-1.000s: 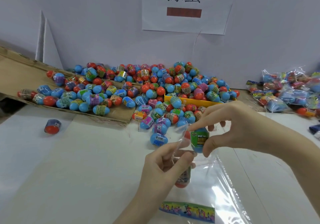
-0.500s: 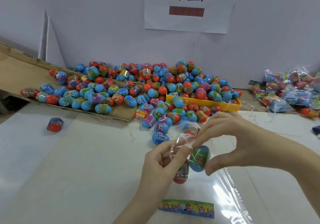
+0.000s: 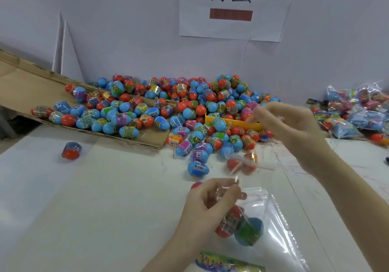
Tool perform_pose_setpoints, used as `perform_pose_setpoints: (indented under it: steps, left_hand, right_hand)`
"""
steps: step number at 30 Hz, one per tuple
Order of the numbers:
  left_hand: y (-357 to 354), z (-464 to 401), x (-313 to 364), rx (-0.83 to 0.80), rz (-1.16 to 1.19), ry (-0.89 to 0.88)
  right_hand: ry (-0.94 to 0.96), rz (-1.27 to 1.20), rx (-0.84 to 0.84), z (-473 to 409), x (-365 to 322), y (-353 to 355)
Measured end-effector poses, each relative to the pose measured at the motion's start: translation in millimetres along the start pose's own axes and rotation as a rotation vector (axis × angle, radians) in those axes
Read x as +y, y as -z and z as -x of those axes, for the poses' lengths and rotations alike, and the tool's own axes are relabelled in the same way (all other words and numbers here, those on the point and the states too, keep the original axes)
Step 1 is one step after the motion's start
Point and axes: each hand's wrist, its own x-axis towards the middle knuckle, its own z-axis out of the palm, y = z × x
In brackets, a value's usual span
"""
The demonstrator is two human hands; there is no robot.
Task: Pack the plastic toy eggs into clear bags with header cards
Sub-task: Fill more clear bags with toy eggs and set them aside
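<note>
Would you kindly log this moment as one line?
left hand: pinches bag mouth | bag: red egg, blue egg | right hand: empty, over pile

Blue and orange-red eggs (image 3: 189, 112) with multicoloured label bands, yellow tray (image 3: 242, 123).

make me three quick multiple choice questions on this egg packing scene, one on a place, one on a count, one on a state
1. Where does the lone egg lie?
A. inside the yellow tray
B. on the white table, left of the pile
C. on the cardboard

2. How many eggs are in the held bag?
A. two
B. five
C. none

3. What is the left hand doing?
A. lying flat on the table
B. pinching the bag's top
C. holding a header card

Answers: 1 B, it sits alone on bare table. 2 A, one red egg and one blue egg show through the plastic. 3 B, its fingers close on the bag's mouth.
</note>
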Motion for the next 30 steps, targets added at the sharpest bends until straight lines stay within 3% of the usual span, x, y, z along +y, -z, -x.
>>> perform_pose_setpoints:
  steps: [1,5,8,12,16,19,21,23,26,30]
  left_hand:
    - [0,1,0,-0.033,-0.004,0.004]
    - [-2,5,3,-0.137,-0.002,-0.031]
    - [-2,7,3,-0.167,-0.006,-0.055]
    - [-2,8,3,-0.207,-0.001,-0.061]
    - [-2,8,2,-0.220,-0.005,-0.064]
    - [-2,6,4,-0.141,0.031,-0.082]
    - [-1,4,4,-0.045,0.069,-0.095]
    - [-1,3,5,0.019,0.095,-0.117]
    - [-3,4,5,0.064,0.095,-0.145]
    - [-4,7,4,0.082,0.031,-0.184]
  right_hand:
    - [-0.035,0.029,-0.025,-12,5,-4]
    - [-0.153,0.364,-0.596,-43,30,-34]
    - [-0.123,0.444,-0.722,-48,45,-54]
    - [0.008,0.540,-0.654,-39,60,-72]
    - [-0.033,0.389,-0.524,-30,53,-64]
    - [-0.167,0.049,-0.217,-32,26,-32]
    - [-0.153,-0.217,-0.038,-28,6,-5]
    - [-0.058,-0.333,-0.046,-16,-14,16]
    - [0.081,-0.090,-0.248,5,-39,26]
    - [0.149,0.691,-0.443,11,-44,19]
